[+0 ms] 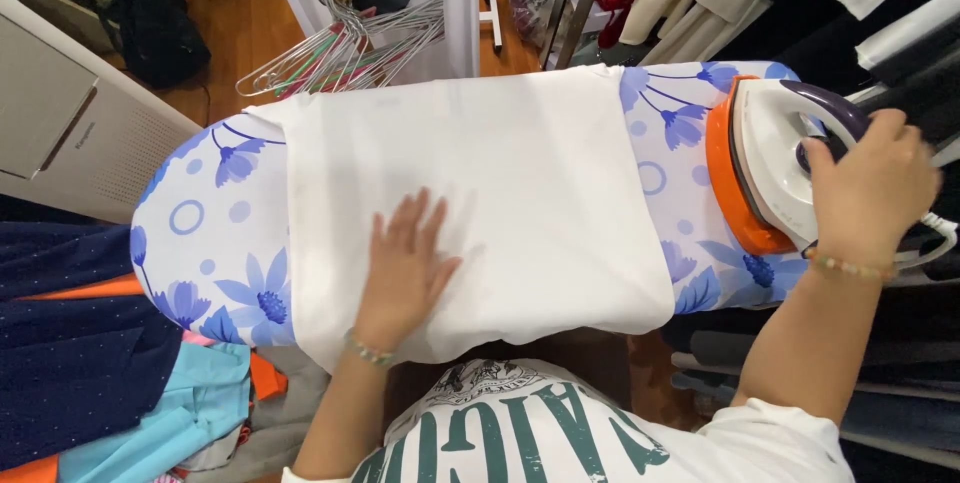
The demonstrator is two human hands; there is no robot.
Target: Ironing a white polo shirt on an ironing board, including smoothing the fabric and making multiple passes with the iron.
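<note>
A white cloth (pixel 480 203) lies draped across the middle of the ironing board (pixel 215 233), which runs left to right through the centre of the frame with its blue flower cover showing at both ends. The cloth hangs over the near and far edges, so the flat stretch on top is what can be pressed.

The left hand (pixel 405 268) rests open on the cloth in the lower middle of the frame, palm down and fingers spread. That looks like a way to hold the fabric flat and keep it from sliding.

The right hand (pixel 870 193) is closed around the dark purple handle of the iron (pixel 765 158) at the right edge. The iron, white with an orange rim, sits on the wide right end of the board, clear of the cloth, probably so its hot plate stays off the fabric.

A bunch of wire hangers (pixel 345 43) lies beyond the board at upper left. Clothes (pixel 80 363) are piled at lower left.
</note>
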